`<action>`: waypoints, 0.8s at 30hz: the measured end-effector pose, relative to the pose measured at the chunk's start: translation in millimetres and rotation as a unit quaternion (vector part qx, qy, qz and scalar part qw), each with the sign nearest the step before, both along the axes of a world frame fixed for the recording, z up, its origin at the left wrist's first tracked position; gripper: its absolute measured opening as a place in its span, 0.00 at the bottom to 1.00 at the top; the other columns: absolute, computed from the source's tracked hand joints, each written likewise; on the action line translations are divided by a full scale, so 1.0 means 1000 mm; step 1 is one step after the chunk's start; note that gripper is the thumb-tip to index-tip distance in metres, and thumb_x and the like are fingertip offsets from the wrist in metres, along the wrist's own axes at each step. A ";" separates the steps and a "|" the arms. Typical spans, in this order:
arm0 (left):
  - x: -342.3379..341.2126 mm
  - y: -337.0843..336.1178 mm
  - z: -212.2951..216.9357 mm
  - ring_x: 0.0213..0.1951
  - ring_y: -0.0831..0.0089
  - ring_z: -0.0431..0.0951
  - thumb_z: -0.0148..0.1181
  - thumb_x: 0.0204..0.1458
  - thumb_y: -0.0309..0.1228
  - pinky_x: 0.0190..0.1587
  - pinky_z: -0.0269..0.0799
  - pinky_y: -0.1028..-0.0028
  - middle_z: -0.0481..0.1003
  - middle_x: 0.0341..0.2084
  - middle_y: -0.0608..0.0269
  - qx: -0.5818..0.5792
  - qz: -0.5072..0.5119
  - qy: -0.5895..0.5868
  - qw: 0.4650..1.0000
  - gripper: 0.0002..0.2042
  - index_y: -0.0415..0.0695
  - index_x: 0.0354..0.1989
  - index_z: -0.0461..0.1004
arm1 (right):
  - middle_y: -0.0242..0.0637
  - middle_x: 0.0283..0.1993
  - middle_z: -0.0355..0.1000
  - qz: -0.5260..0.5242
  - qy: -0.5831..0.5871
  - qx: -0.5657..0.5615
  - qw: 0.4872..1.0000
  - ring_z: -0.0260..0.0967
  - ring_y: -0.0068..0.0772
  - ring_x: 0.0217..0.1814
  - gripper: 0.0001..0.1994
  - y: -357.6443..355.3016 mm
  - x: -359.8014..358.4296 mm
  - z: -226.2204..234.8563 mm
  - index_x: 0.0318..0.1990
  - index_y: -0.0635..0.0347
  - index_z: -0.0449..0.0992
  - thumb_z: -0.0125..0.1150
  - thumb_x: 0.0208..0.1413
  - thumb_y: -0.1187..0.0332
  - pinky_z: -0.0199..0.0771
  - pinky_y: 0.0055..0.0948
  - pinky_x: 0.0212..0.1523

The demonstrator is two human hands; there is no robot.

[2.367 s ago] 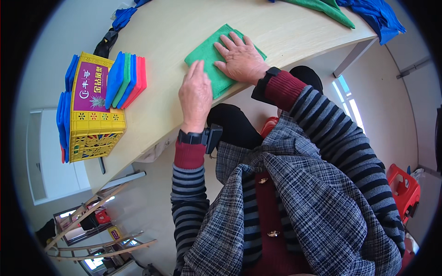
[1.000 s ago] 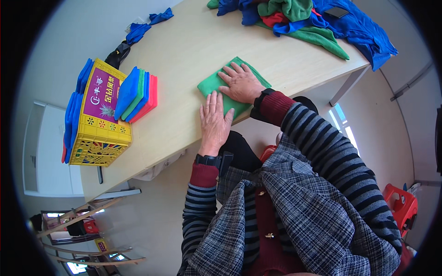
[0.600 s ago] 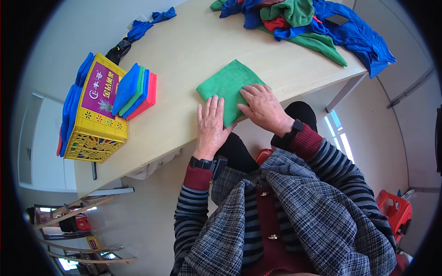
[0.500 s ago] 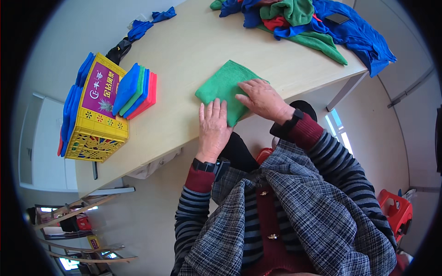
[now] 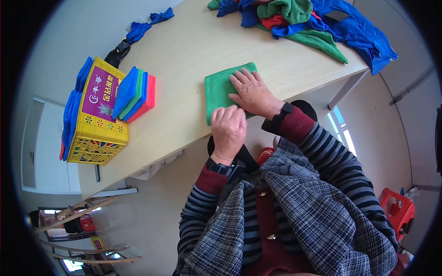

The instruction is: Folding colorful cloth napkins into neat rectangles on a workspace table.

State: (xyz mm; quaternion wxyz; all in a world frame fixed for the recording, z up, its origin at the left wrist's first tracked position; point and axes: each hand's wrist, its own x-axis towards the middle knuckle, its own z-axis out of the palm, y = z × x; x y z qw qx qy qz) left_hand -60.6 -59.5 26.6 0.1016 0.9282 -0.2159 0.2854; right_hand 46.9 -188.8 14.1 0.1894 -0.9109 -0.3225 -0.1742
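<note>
Mid-frame, the right hand (image 5: 252,93) lies spread flat on the folded green microfibre cloth (image 5: 219,89) while the left hand (image 5: 229,130) curls over its near edge (pressing the fold, likely), so stacking it probably comes next.

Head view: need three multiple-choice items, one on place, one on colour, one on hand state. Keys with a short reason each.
1. Where does the folded green cloth lie on the pale wooden table?
A. at the near edge, under both hands
B. inside the yellow crate
C. on the heap of cloths

2. What colour is the plastic lattice crate?
A. red
B. yellow
C. white

3. How is the right hand set?
A. flat, palm down on the cloth
B. lifted clear of the table
C. gripping the crate

Keys:
1 A, the cloth sits by the table's near edge beneath the left hand and right hand.
2 B, its lattice walls are yellow.
3 A, its fingers lie spread on the green cloth.
</note>
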 end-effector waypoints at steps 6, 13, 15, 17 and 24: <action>0.064 0.023 0.005 0.59 0.53 0.69 0.53 0.62 0.40 0.66 0.58 0.54 0.71 0.57 0.49 -0.043 0.058 0.045 0.996 0.21 0.38 0.58 0.71 | 0.51 0.73 0.56 -0.032 0.020 -0.038 0.999 0.48 0.55 0.77 0.32 0.001 -0.001 -0.018 0.69 0.63 0.61 0.48 0.64 0.50 0.44 0.51 0.75; 0.089 0.038 -0.025 0.73 0.54 0.51 0.37 0.66 0.58 0.73 0.43 0.53 0.56 0.71 0.49 -0.047 0.062 0.188 0.979 0.36 0.39 0.70 0.58 | 0.51 0.73 0.57 -0.030 0.015 -0.025 0.999 0.47 0.54 0.77 0.32 0.001 0.002 -0.018 0.69 0.64 0.62 0.43 0.65 0.48 0.43 0.50 0.76; 0.091 0.038 -0.028 0.73 0.54 0.51 0.37 0.66 0.58 0.73 0.43 0.53 0.55 0.72 0.49 -0.049 0.062 0.193 0.978 0.36 0.39 0.70 0.58 | 0.51 0.73 0.57 -0.027 0.019 -0.016 0.999 0.48 0.53 0.78 0.33 0.000 0.002 -0.016 0.68 0.63 0.63 0.44 0.65 0.48 0.43 0.50 0.76; 0.092 0.038 -0.027 0.73 0.54 0.50 0.38 0.65 0.58 0.73 0.43 0.53 0.55 0.72 0.49 -0.051 0.067 0.192 0.978 0.37 0.39 0.70 0.58 | 0.51 0.73 0.57 -0.024 0.019 -0.010 0.999 0.48 0.53 0.78 0.33 0.000 0.002 -0.016 0.68 0.63 0.63 0.44 0.65 0.47 0.43 0.50 0.76; 0.085 0.044 -0.028 0.74 0.54 0.49 0.36 0.65 0.61 0.73 0.42 0.54 0.53 0.72 0.48 -0.071 0.130 0.203 0.968 0.39 0.39 0.72 0.55 | 0.51 0.73 0.56 -0.016 0.029 -0.012 0.999 0.47 0.52 0.78 0.34 -0.002 0.000 -0.010 0.68 0.64 0.64 0.45 0.64 0.46 0.43 0.50 0.76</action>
